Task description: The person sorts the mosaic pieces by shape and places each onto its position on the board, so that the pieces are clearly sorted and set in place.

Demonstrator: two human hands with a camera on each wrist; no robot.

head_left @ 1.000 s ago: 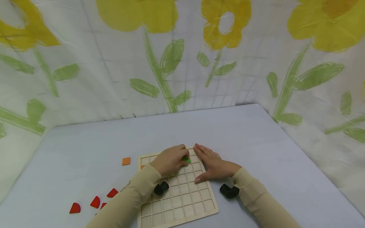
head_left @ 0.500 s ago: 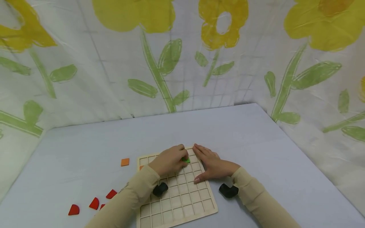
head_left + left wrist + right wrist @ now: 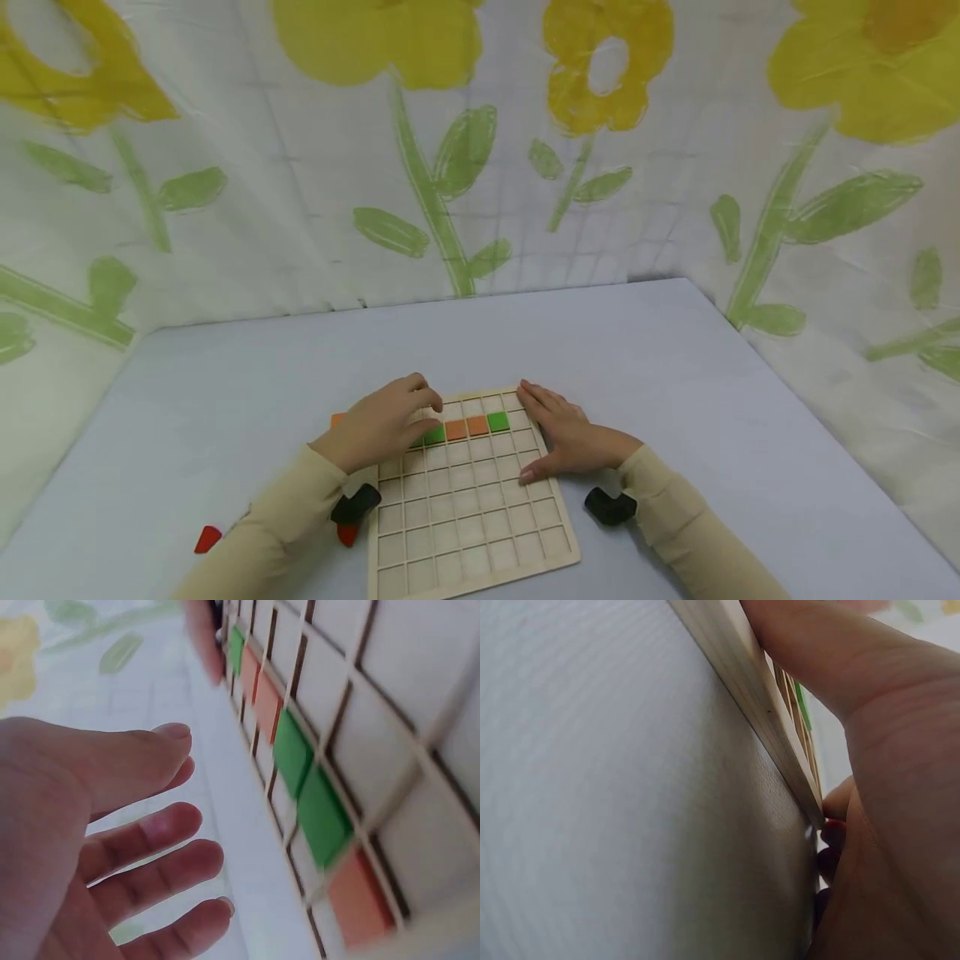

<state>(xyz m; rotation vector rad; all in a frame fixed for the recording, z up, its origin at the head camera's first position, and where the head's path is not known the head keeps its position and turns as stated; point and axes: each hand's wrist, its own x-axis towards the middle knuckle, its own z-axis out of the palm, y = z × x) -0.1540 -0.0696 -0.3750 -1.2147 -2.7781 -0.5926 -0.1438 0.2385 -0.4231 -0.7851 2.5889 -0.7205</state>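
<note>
A wooden grid board (image 3: 480, 500) lies on the table. One of its upper rows holds square tiles: a green tile (image 3: 498, 422) at the right, two orange ones, then a green tile (image 3: 292, 754), another green and an orange tile (image 3: 358, 900). My left hand (image 3: 386, 421) hovers over the board's upper left, fingers loosely bent and apart, holding nothing; it hides part of the row in the head view. Along the board's right edge (image 3: 757, 697) rests my right hand (image 3: 573, 437), thumb and fingers spread against the rim.
An orange tile (image 3: 338, 419) on the table peeks out behind my left hand. Red quarter-round pieces lie to the left, one (image 3: 207, 538) beyond my sleeve and one (image 3: 347, 534) beside the board, partly covered by the black wrist camera (image 3: 356, 504).
My left hand has let go of the green tile at the row's right end and moved left. That tile now sits in its cell. The right hand has stayed at the edge.
</note>
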